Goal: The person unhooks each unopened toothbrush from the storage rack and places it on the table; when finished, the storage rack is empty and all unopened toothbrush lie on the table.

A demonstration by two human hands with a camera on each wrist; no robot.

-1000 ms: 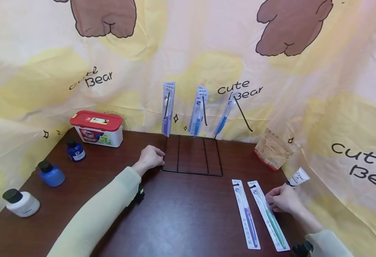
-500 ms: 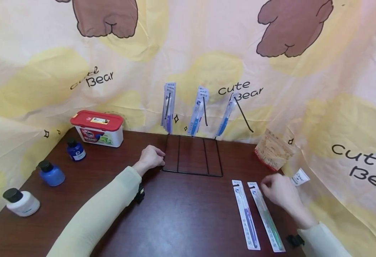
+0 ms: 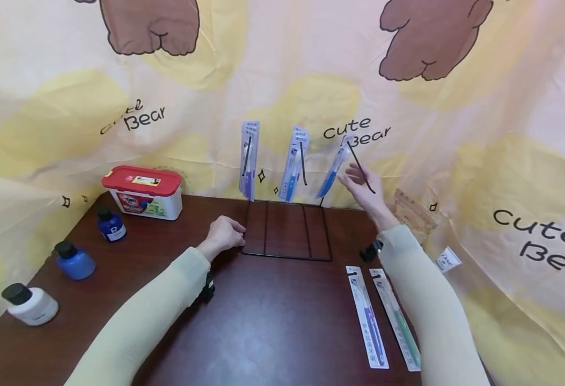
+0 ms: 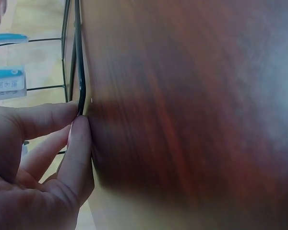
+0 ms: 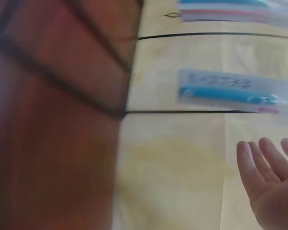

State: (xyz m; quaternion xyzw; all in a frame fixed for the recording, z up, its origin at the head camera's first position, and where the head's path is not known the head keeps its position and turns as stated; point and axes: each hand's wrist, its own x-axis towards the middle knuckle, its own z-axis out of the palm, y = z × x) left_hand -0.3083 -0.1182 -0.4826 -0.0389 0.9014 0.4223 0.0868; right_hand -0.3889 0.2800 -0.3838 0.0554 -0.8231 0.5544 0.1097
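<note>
At the left front corner of a black wire display rack (image 3: 287,257), my left hand (image 3: 224,234) pinches the wire; the left wrist view shows thumb and fingertips meeting on the bar (image 4: 80,57). My right hand (image 3: 365,190) is raised beside the rack's right hook, fingers apart and nothing in them. Just left of it hangs a packaged blue toothbrush (image 3: 333,169), which the right wrist view shows beyond the fingertips. More packaged toothbrushes hang on the middle hook (image 3: 292,171) and left hook (image 3: 249,161). A purple packaged toothbrush (image 3: 368,319) and a green one (image 3: 397,319) lie on the table.
Along the left stand a red-lidded tub (image 3: 143,190), a dark blue bottle (image 3: 111,225), a lighter blue bottle (image 3: 76,261) and a white bottle (image 3: 32,305). A brown pouch (image 3: 410,214) and a white tube (image 3: 448,260) stand on the right, partly behind my right arm.
My right hand has left the green toothbrush pack and moved up and forward to the right hook. That pack slid slightly left before this. My left hand stays on the rack.
</note>
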